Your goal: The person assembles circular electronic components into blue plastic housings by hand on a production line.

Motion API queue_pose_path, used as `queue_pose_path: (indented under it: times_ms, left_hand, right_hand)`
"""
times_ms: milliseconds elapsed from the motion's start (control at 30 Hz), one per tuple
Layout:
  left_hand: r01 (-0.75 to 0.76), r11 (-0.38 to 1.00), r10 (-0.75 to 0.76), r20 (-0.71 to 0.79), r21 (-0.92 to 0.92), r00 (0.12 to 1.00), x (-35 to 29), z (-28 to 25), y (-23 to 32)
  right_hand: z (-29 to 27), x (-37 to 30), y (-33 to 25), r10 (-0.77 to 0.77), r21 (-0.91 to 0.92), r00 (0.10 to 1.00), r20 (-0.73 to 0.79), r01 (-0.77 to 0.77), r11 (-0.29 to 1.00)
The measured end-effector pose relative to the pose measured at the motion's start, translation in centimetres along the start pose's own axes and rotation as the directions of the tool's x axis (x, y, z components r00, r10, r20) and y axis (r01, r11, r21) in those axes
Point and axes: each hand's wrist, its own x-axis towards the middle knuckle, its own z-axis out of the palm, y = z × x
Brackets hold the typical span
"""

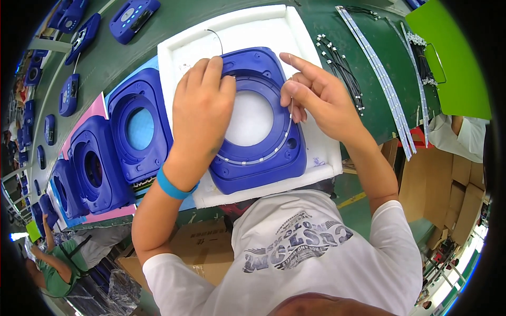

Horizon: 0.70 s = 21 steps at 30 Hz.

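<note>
A blue plastic speaker housing (287,171) with a big round opening lies in a white foam tray (327,158). A thin LED strip (245,162) follows the ring around the opening along its lower and right side. Its free upper part rises to my right hand (319,97), which pinches it between thumb and fingers at the ring's right side. My left hand (204,102) rests on the ring's upper left, fingers bent and close together; what its fingertips hold is hidden. A thin dark wire (217,38) stands up beyond those fingertips.
More blue housings (139,102) stand in a row at left. Several cables (342,71) and long LED strips (377,73) lie on the green table at right, near a bright green panel (448,58). Blue devices (132,18) sit on the far-left line. Another person's sleeve (464,139) shows at right.
</note>
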Motion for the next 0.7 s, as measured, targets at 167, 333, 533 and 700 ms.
queue_pose_path:
  times_ms: [167,333,533,700]
  left_hand:
    - [0.109,0.939,-0.13,-0.043,-0.325,0.991,0.0,-0.5,-1.6]
    - [0.281,0.817,-0.305,0.036,-0.503,0.952,0.5,0.8,-1.7]
    - [0.284,0.801,-0.295,0.065,-0.526,0.953,0.0,0.5,-1.5]
    - [0.034,0.765,-0.037,0.009,-0.643,0.999,-3.6,-3.1,-0.8]
  right_hand:
    - [-0.5,-0.3,0.4,-0.023,-0.07,1.0,-0.002,0.022,0.997]
    - [-0.7,-0.1,0.1,-0.043,-0.062,0.999,0.014,0.044,0.997]
    - [-0.8,0.9,0.2,-0.126,-0.235,0.992,0.003,0.123,0.964]
    - [-0.4,1.1,-0.3,-0.302,-0.566,0.953,0.037,0.269,0.779]
